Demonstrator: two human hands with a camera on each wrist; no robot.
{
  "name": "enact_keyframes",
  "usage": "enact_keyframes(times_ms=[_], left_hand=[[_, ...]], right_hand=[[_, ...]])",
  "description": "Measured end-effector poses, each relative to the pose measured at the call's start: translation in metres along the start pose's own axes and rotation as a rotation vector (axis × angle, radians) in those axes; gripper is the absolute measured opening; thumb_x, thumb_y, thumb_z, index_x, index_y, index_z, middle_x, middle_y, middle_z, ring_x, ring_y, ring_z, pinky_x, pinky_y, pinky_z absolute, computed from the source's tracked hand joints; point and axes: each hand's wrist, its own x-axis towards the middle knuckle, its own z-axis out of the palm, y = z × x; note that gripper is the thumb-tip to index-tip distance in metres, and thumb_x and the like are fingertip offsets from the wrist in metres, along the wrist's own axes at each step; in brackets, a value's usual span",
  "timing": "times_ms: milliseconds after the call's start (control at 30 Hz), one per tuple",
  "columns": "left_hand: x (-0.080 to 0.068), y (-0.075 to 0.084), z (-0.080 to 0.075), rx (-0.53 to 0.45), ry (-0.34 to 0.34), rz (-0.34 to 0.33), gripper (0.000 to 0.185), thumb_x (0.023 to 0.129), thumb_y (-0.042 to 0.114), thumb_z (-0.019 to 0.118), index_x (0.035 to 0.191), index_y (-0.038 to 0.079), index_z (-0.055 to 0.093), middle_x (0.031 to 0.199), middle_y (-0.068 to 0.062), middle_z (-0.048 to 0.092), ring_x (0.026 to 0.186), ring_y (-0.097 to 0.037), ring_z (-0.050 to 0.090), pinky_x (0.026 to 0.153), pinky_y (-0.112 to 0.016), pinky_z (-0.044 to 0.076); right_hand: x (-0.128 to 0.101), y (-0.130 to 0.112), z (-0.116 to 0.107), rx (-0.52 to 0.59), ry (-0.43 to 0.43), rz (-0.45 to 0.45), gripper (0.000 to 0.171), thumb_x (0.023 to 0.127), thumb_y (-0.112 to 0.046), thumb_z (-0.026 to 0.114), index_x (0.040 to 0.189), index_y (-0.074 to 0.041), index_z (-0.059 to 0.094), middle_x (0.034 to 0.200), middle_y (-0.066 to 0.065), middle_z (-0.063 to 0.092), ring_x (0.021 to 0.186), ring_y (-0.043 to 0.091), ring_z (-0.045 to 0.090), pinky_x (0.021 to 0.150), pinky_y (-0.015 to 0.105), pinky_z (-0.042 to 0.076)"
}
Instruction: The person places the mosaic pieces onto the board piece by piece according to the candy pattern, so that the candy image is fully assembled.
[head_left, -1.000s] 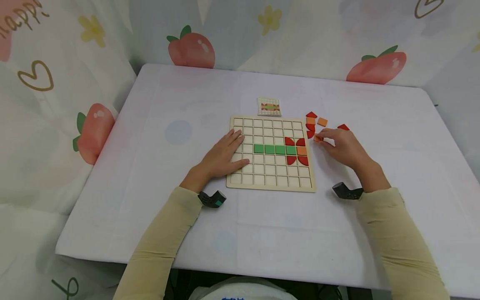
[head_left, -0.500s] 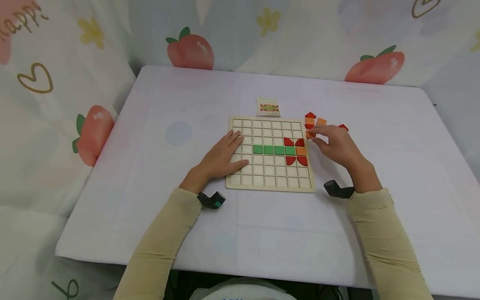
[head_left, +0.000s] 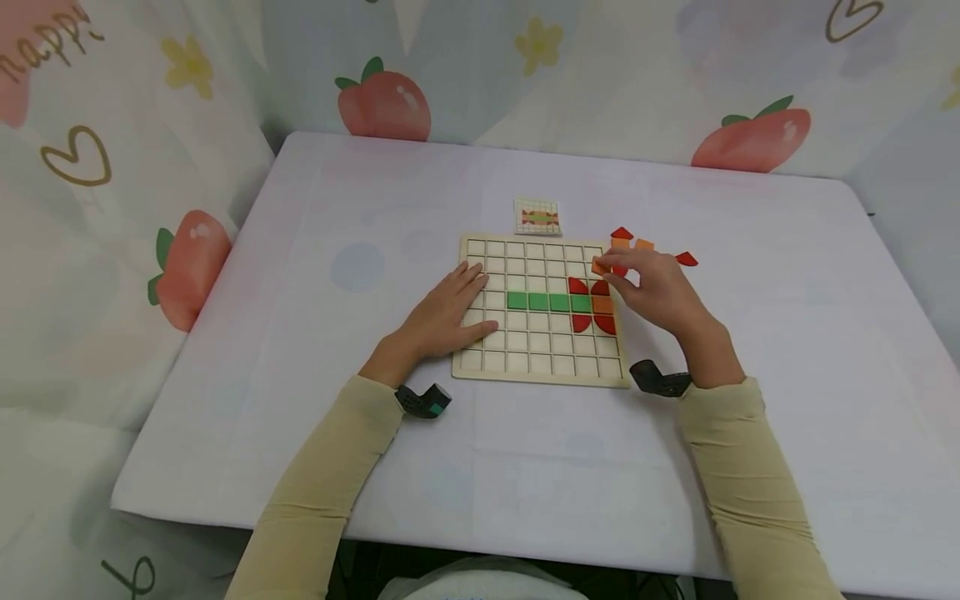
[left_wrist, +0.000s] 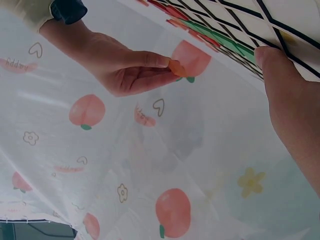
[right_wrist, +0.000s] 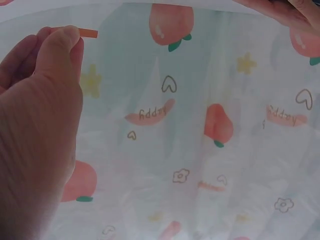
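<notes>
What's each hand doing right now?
Left hand: open, flat on the grid board.
Right hand: pinching an orange tile above the board.

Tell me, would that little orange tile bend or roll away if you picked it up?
Probably neither. The orange tile keeps a straight edge pinched in the right hand, so it's likely stiff. It looks flat and thin, so it should lie still, and fingertips alone carry it, so likely light.

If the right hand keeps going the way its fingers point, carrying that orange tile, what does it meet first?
The right hand pinches an orange tile and points left over the wooden board. Probably empty cells in the board's upper right come first; its height above them is unclear.
</notes>
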Motion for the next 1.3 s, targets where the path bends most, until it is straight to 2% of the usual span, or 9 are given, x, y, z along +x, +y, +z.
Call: enact_keyframes(times_ms=[167,667,833,1067,1300], left_hand=[[-0.001,-0.001,0.001,0.005,-0.006,0.002,0.076,0.08,0.059,0.033,0.135,0.01,0.018,0.14,-0.003,0.008,0.126,-0.016,-0.003,0.1,-0.031,0.006],[-0.001,-0.002,0.002,-0.02,0.017,0.026,0.075,0.08,0.058,0.034,0.135,0.009,0.02,0.14,-0.004,0.01,0.126,-0.018,-0.001,0.1,-0.033,0.007],[0.0,-0.003,0.003,-0.019,0.013,0.024,0.076,0.079,0.06,0.033,0.135,0.01,0.018,0.14,-0.003,0.009,0.126,-0.017,-0.003,0.1,-0.032,0.006],[0.0,-0.002,0.001,-0.02,0.017,0.016,0.077,0.079,0.06,0.034,0.135,0.009,0.019,0.14,-0.004,0.01,0.126,-0.017,-0.002,0.1,-0.034,0.008],[0.001,-0.003,0.003,-0.019,0.019,0.018,0.076,0.079,0.06,0.034,0.135,0.011,0.018,0.14,-0.003,0.009,0.126,-0.017,-0.002,0.1,-0.034,0.008]], right_hand=[[0.002,-0.002,0.004,0.005,0.002,-0.044,0.029,0.073,0.0,0.063,0.102,-0.005,0.061,0.095,0.006,0.059,0.089,0.019,0.05,0.072,0.036,0.041],[0.007,-0.01,0.023,0.016,-0.141,0.051,0.032,0.079,-0.005,0.058,0.11,-0.008,0.057,0.106,0.004,0.055,0.102,0.018,0.045,0.078,0.036,0.041],[0.012,-0.007,0.029,0.015,-0.14,0.009,0.029,0.077,-0.007,0.06,0.106,-0.006,0.06,0.102,0.004,0.058,0.098,0.017,0.048,0.077,0.034,0.042],[0.015,-0.009,0.037,-0.023,-0.149,-0.02,0.03,0.078,-0.008,0.06,0.107,-0.005,0.059,0.108,0.011,0.055,0.104,0.024,0.045,0.079,0.037,0.041],[0.015,-0.008,0.04,-0.052,-0.139,-0.075,0.028,0.077,-0.004,0.06,0.104,-0.002,0.06,0.105,0.012,0.056,0.103,0.026,0.046,0.083,0.039,0.038]])
